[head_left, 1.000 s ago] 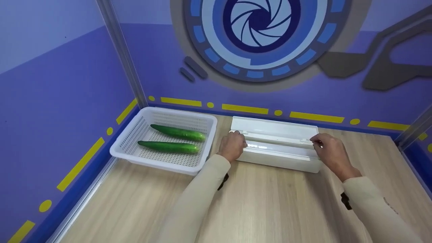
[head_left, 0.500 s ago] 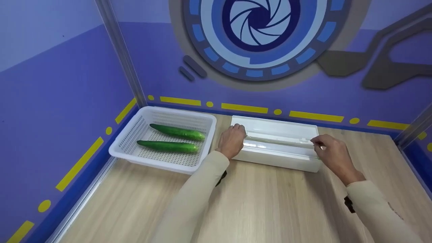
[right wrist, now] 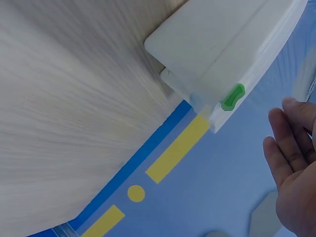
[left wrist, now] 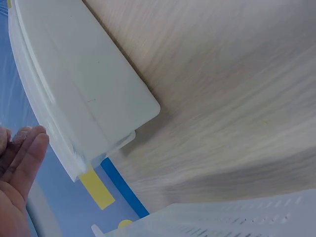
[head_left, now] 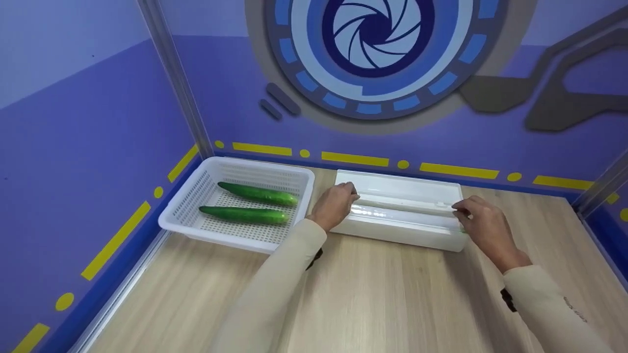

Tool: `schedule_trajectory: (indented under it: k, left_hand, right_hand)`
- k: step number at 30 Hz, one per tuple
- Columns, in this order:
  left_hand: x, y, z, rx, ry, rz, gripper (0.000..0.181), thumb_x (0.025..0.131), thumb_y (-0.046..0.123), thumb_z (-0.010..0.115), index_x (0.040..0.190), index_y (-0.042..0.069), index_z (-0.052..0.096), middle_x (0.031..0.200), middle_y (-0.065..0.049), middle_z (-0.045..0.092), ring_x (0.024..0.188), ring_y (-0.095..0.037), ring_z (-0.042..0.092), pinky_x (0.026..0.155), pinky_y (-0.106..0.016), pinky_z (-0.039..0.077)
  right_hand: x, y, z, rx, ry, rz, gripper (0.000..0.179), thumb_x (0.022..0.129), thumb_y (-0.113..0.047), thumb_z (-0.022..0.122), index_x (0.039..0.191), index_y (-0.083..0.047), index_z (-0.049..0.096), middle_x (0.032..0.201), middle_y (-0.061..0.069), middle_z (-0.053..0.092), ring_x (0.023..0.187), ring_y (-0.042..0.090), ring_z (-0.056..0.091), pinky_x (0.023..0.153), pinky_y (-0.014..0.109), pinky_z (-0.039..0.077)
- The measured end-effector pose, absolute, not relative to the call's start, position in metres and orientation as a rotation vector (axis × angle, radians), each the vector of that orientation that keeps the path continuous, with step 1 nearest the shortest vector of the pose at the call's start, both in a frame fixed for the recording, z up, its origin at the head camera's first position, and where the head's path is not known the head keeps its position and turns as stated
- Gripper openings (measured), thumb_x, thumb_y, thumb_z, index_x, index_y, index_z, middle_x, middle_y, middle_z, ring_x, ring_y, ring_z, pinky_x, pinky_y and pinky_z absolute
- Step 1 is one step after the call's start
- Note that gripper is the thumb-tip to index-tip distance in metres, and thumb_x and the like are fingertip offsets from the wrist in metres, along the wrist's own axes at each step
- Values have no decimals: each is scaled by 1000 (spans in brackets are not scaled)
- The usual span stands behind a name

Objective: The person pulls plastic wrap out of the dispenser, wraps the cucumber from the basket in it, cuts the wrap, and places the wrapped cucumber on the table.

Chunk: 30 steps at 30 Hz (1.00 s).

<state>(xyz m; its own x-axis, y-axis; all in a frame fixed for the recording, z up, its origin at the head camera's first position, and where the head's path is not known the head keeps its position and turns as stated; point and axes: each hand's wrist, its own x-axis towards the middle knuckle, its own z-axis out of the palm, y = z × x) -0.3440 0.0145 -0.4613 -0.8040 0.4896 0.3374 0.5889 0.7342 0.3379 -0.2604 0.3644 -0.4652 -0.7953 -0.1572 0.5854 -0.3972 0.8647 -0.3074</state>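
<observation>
Up and slightly outward goes the left hand [head_left: 333, 205], and its fingertips, down over the near left part of the white box [head_left: 397, 236] a second ago, are now level with the hinge side! Across at the other end, the right hand [head_left: 486, 228] has shifted only a touch, and a small green piece [right wrist: 233, 97] on the end of the box now peeps out beside it. Both hands have thumb and fingers together, each pinching clear film [right wrist: 282, 71] (so sheer that only its streaks and glints give it away). Below them sits the box on the wooden table [head_left: 382, 299], its lid [head_left: 407, 185] thrown back towards the patterned wall [head_left: 279, 59], a shiny roll [head_left: 407, 215] lying lengthwise inside, between the two hands. Neither hand appears to grip the box itself. Over on the left, just beside the box, stands the white basket [head_left: 216, 239], and what a pair it carries: one cucumber [head_left: 257, 193] at the back, another cucumber [head_left: 244, 215] in front, lying almost parallel and apart, pale ends to the right. Pale sleeves reach in from below, a black strap [head_left: 509, 300] showing at the right wrist.
</observation>
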Motion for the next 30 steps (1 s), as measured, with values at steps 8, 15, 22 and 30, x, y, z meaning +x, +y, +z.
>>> schedule_trajectory:
  k: [8,15,22,30]
  left_hand:
    - [-341,10,-459,-869,-2653,-641,7,98,6,77,103,7,82,96,-4,75,93,-17,72,80,-26,57]
    - [-339,6,-458,-891,-2547,-745,8,98,6,77,95,8,83,91,-1,76,88,-15,72,77,-24,57]
    - [-335,3,-454,-879,-2548,-754,7,98,10,77,94,11,82,93,0,78,89,-17,73,81,-28,58]
    - [-330,-6,-448,-920,-2585,-800,8,101,11,74,99,7,81,95,-2,80,90,-16,76,81,-28,59]
  right_hand:
    - [-258,366,-464,451,-2432,519,18,86,16,79,98,2,79,89,11,67,75,27,64,63,42,53]
    - [-253,367,-462,456,-2396,491,22,83,18,80,94,-1,79,93,10,70,83,29,65,66,46,54]
    - [-246,368,-459,377,-2446,522,19,88,14,78,100,-1,78,106,17,76,99,40,70,79,58,57]
    - [-241,364,-454,387,-2429,514,16,90,13,76,100,1,76,94,17,77,84,38,74,72,57,58]
